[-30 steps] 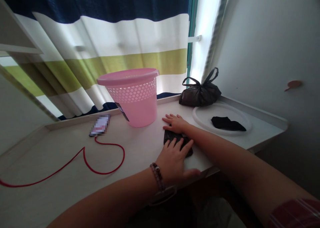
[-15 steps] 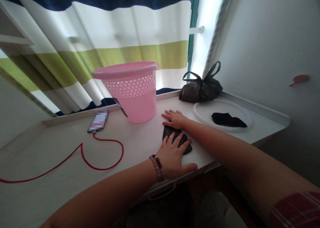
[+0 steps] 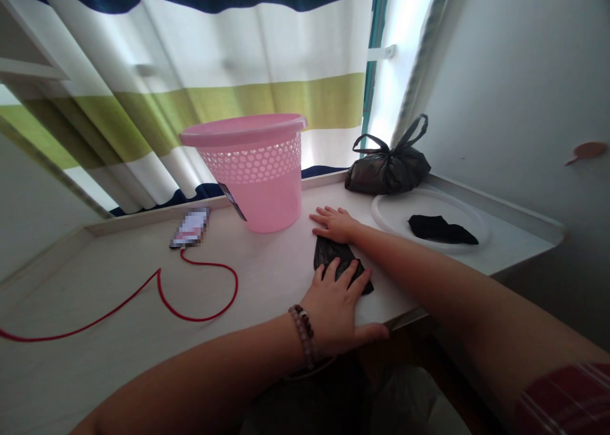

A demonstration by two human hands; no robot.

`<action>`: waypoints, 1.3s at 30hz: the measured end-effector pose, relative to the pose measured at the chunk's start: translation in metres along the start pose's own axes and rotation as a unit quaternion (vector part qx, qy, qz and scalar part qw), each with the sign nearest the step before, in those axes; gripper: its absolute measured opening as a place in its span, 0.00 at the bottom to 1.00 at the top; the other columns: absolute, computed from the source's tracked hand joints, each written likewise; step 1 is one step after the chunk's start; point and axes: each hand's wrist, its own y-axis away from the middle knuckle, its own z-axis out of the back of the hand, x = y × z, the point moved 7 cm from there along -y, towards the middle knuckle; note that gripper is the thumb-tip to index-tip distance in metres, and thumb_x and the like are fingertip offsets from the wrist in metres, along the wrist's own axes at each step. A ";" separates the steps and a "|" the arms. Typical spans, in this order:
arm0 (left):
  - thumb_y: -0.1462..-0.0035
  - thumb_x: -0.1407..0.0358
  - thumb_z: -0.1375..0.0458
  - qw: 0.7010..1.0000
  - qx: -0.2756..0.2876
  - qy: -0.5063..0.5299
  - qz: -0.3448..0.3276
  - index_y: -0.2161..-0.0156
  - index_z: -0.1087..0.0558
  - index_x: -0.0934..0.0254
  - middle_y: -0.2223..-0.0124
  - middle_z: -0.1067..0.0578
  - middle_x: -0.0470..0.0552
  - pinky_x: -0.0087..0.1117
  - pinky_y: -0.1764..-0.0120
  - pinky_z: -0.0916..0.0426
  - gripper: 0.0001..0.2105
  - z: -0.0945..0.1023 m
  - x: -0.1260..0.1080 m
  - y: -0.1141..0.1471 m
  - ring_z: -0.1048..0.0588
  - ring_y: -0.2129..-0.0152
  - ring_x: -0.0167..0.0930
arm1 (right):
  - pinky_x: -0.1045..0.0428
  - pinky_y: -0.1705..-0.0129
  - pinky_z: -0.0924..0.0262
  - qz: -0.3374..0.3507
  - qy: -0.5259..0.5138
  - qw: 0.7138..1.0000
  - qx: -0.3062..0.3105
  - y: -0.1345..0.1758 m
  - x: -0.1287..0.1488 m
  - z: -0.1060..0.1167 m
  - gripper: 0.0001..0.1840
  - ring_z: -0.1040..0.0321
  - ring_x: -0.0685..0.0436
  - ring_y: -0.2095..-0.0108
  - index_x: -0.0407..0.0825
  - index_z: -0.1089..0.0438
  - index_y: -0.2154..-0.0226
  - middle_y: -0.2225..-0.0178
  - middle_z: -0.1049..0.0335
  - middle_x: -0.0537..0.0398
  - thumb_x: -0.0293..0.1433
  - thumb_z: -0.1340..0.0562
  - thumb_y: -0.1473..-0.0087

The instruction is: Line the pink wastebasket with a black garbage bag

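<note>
**Black plastic bag under two hands**

On the left, a phone (image 3: pixel 190 227) with a red cord (image 3: pixel 236 282) lies on the counter (image 3: pixel 119 257). Then comes a pink basket (image 3: pixel 269 197). The left hand (image 3: pixel 331 305) and right hand (image 3: pixel 337 224), fingers apart, lie on the near-middle black plastic bag (image 3: pixel 330 252). It looks folded already; some wrinkles are left. A tied black bag (image 3: pixel 388 171) sits far right, by a white ring (image 3: pixel 377 213).
</note>
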 end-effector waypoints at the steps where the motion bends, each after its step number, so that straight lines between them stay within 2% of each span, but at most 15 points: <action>1: 0.46 0.35 0.53 1.000 -0.013 -0.002 0.003 0.33 0.49 0.57 0.32 0.47 0.55 0.60 0.41 0.51 0.42 0.002 0.003 -0.004 0.50 0.37 0.54 | 0.31 0.37 0.67 0.000 0.001 1.000 0.000 0.000 0.000 -0.001 0.37 0.62 0.29 0.33 0.61 0.52 0.34 0.31 0.62 0.54 0.57 0.53 0.41; 3: 0.41 0.42 0.52 0.999 -0.042 -0.007 0.002 0.35 0.43 0.60 0.34 0.42 0.55 0.55 0.40 0.48 0.34 0.007 0.008 -0.012 0.45 0.39 0.50 | 0.31 0.37 0.67 -0.001 0.002 1.000 0.001 -0.001 -0.001 -0.002 0.37 0.62 0.29 0.33 0.61 0.51 0.34 0.31 0.62 0.54 0.56 0.53 0.41; 6: 0.36 0.54 0.52 0.997 -0.078 -0.014 -0.004 0.48 0.30 0.62 0.43 0.32 0.55 0.46 0.41 0.43 0.19 0.015 0.014 -0.023 0.37 0.44 0.42 | 0.32 0.37 0.67 -0.003 0.004 1.000 0.001 -0.005 -0.002 -0.002 0.36 0.62 0.30 0.33 0.62 0.51 0.34 0.31 0.62 0.54 0.56 0.53 0.41; 8: 0.36 0.59 0.52 0.996 -0.087 -0.019 0.012 0.54 0.28 0.63 0.48 0.29 0.56 0.42 0.43 0.40 0.14 0.015 0.019 -0.027 0.33 0.48 0.39 | 0.32 0.37 0.66 -0.005 0.004 1.000 0.000 -0.009 -0.003 -0.002 0.35 0.61 0.30 0.33 0.62 0.51 0.34 0.31 0.61 0.54 0.55 0.53 0.40; 9: 0.36 0.61 0.52 0.995 -0.089 -0.021 0.028 0.53 0.29 0.63 0.48 0.29 0.56 0.42 0.43 0.40 0.14 0.014 0.023 -0.028 0.33 0.49 0.39 | 0.32 0.37 0.66 -0.006 0.005 1.000 0.000 -0.011 -0.003 -0.001 0.35 0.61 0.30 0.33 0.61 0.51 0.34 0.31 0.61 0.54 0.54 0.53 0.40; 11: 0.37 0.58 0.51 0.994 -0.083 -0.027 0.059 0.46 0.32 0.63 0.42 0.33 0.57 0.46 0.41 0.43 0.18 0.010 0.029 -0.027 0.36 0.44 0.41 | 0.32 0.37 0.66 -0.006 0.007 1.000 -0.001 -0.015 -0.004 0.000 0.35 0.61 0.31 0.33 0.61 0.50 0.34 0.31 0.60 0.53 0.54 0.53 0.39; 14: 0.40 0.46 0.52 0.996 -0.043 -0.031 0.073 0.35 0.44 0.60 0.33 0.45 0.56 0.56 0.38 0.53 0.32 0.002 0.031 -0.023 0.49 0.37 0.49 | 0.32 0.37 0.65 -0.003 0.011 1.000 -0.001 -0.019 -0.005 0.000 0.34 0.60 0.31 0.33 0.61 0.50 0.35 0.31 0.60 0.53 0.54 0.53 0.39; 17: 0.45 0.35 0.56 0.998 0.003 -0.028 0.064 0.33 0.49 0.59 0.31 0.51 0.55 0.61 0.39 0.58 0.42 0.000 0.025 -0.016 0.55 0.35 0.53 | 0.32 0.37 0.64 -0.004 0.014 1.000 0.000 -0.020 -0.007 -0.002 0.35 0.60 0.31 0.33 0.61 0.50 0.34 0.31 0.60 0.53 0.55 0.54 0.40; 20: 0.50 0.31 0.57 0.997 0.032 -0.030 0.057 0.32 0.52 0.61 0.30 0.54 0.57 0.62 0.39 0.59 0.48 0.002 0.018 -0.009 0.59 0.35 0.55 | 0.32 0.37 0.65 -0.002 0.015 1.000 -0.004 -0.020 -0.007 -0.002 0.35 0.60 0.32 0.33 0.61 0.50 0.34 0.31 0.60 0.53 0.55 0.54 0.40; 27: 0.51 0.32 0.56 0.997 0.050 -0.035 0.047 0.31 0.54 0.62 0.30 0.56 0.56 0.63 0.40 0.60 0.49 0.002 0.011 0.000 0.61 0.35 0.55 | 0.32 0.37 0.64 -0.002 0.018 1.000 -0.004 -0.021 -0.006 -0.003 0.35 0.61 0.31 0.33 0.61 0.51 0.34 0.31 0.60 0.52 0.55 0.55 0.39; 39: 0.50 0.31 0.58 0.997 0.054 -0.043 0.030 0.31 0.54 0.64 0.30 0.56 0.59 0.63 0.40 0.57 0.50 0.004 -0.003 0.017 0.58 0.35 0.56 | 0.32 0.37 0.62 0.002 0.024 1.000 -0.004 -0.023 -0.006 -0.004 0.35 0.60 0.31 0.33 0.61 0.51 0.34 0.31 0.60 0.52 0.54 0.55 0.39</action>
